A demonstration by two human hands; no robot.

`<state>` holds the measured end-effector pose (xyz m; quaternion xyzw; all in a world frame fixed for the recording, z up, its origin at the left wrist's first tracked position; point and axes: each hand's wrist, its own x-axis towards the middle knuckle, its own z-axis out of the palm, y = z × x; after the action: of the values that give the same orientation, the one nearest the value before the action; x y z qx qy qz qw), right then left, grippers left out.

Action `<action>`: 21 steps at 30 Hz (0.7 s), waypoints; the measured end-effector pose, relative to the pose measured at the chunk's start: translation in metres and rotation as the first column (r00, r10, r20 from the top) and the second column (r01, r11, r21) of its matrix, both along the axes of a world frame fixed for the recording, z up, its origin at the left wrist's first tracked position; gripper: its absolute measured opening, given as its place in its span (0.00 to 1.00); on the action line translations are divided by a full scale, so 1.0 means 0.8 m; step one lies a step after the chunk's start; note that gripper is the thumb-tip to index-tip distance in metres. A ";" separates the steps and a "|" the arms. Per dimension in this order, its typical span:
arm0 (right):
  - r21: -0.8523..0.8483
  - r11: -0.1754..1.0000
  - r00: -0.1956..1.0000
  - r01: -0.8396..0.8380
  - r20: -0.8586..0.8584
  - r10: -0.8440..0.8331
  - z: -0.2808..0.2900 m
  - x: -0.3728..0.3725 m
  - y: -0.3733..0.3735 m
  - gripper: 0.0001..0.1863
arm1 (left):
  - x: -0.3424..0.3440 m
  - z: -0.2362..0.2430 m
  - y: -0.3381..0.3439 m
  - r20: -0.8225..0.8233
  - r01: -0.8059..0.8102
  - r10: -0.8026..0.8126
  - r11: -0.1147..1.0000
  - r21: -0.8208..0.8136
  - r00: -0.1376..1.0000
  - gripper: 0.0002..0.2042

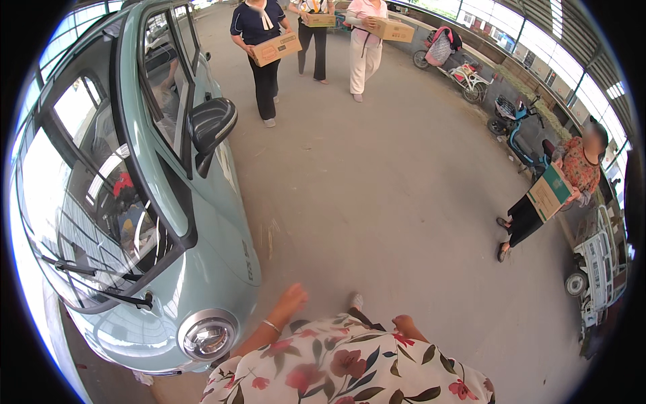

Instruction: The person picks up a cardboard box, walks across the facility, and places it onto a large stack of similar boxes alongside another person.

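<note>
My left hand (291, 300) hangs in front of me beside the car's front corner, its fingers curled in and slightly blurred. Nothing shows in it, and a thin bracelet (271, 326) circles the wrist. My right hand (404, 325) is low at my right side, loosely closed, with no object visible in it. The pale blue-green car (225, 269) stands nearest my left hand without touching it. Its round headlight (208, 334) is close to my left forearm. One of my shoes (356, 300) shows on the floor between my hands.
Ahead, three people carry cardboard boxes: a large box (276, 48), a small box (321, 20) and another box (392, 29). At right, someone holds a green-and-tan box (550, 193). Scooters (521, 131) line the right wall near a white cargo vehicle (599, 269). The car's mirror (212, 126) juts out.
</note>
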<state>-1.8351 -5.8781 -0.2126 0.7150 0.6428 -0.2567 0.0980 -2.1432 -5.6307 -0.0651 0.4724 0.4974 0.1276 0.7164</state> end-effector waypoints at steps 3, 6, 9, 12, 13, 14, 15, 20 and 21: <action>-0.077 0.995 0.998 -0.060 -0.003 0.060 -0.013 0.038 0.038 0.08 | 0.008 -0.006 0.018 -0.034 -0.073 0.073 0.997 0.006 0.997 0.25; -0.138 0.990 0.998 0.029 -0.046 -0.036 -0.023 0.094 0.095 0.10 | 0.034 -0.002 0.036 -0.048 -0.179 0.178 0.984 -0.020 0.983 0.24; 0.073 0.996 0.997 -0.053 -0.049 0.057 -0.039 0.130 0.145 0.07 | 0.058 0.004 0.037 -0.050 -0.324 0.324 0.946 -0.008 0.945 0.22; -0.006 0.866 0.761 0.500 -0.473 -0.443 -0.036 0.155 0.180 0.06 | 0.082 0.001 0.047 -0.078 -0.280 0.284 0.958 0.058 0.956 0.25; -0.206 0.678 0.461 0.705 -0.593 -0.660 -0.031 0.160 0.188 0.06 | 0.092 -0.003 0.047 -0.055 -0.279 0.283 0.958 0.059 0.958 0.25; -0.228 0.686 0.486 0.691 -0.557 -0.674 -0.027 0.167 0.194 0.06 | 0.103 -0.005 0.047 -0.030 -0.284 0.286 0.957 0.064 0.958 0.26; -0.250 0.694 0.511 0.675 -0.520 -0.684 -0.022 0.174 0.199 0.07 | 0.111 -0.006 0.046 -0.005 -0.289 0.290 0.955 0.069 0.957 0.27; -0.035 0.921 0.791 0.387 -0.501 -0.352 -0.113 0.212 0.180 0.07 | 0.140 0.027 0.055 -0.084 -0.269 0.275 0.960 0.077 0.958 0.27; -0.054 0.924 0.780 0.379 -0.518 -0.351 -0.136 0.207 0.173 0.08 | 0.134 0.023 0.053 -0.102 -0.275 0.282 0.958 0.076 0.954 0.27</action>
<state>-1.6692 -5.7398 -0.3214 0.7322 0.5011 -0.4364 -0.1492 -2.0362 -5.5886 -0.0463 0.4257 0.5943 0.2159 0.6473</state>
